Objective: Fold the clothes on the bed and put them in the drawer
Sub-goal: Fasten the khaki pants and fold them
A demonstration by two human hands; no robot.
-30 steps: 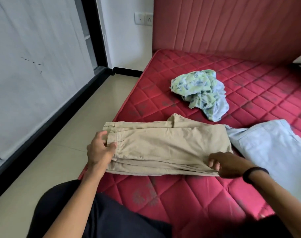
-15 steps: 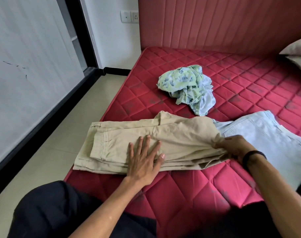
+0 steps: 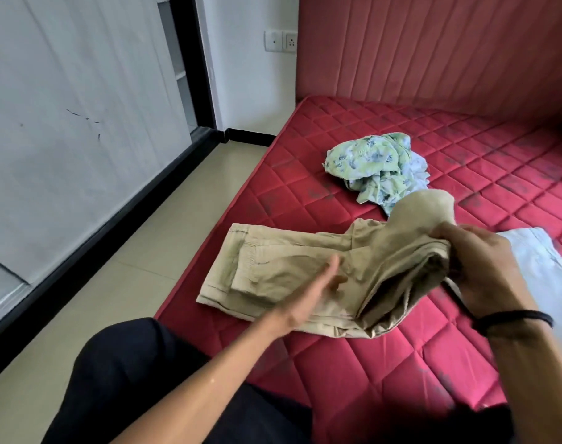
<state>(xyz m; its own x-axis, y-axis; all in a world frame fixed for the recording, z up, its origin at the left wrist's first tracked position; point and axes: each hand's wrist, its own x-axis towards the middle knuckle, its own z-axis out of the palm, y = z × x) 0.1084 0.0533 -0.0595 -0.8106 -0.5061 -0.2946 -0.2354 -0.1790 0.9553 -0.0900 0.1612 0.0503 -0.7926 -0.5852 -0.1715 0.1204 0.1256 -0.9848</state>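
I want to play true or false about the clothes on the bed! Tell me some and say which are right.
1. The right hand grips the beige trousers. True.
2. The trousers lie on the floor. False: on the red mattress.
3. The flowery green garment is neatly folded. False: it is crumpled.
4. The left hand has straight fingers. True.
5. A pale blue garment lies right of the trousers. True.

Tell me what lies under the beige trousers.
The beige trousers lie on the red mattress; the right hand lifts one end. Anything beneath the flat part is covered.
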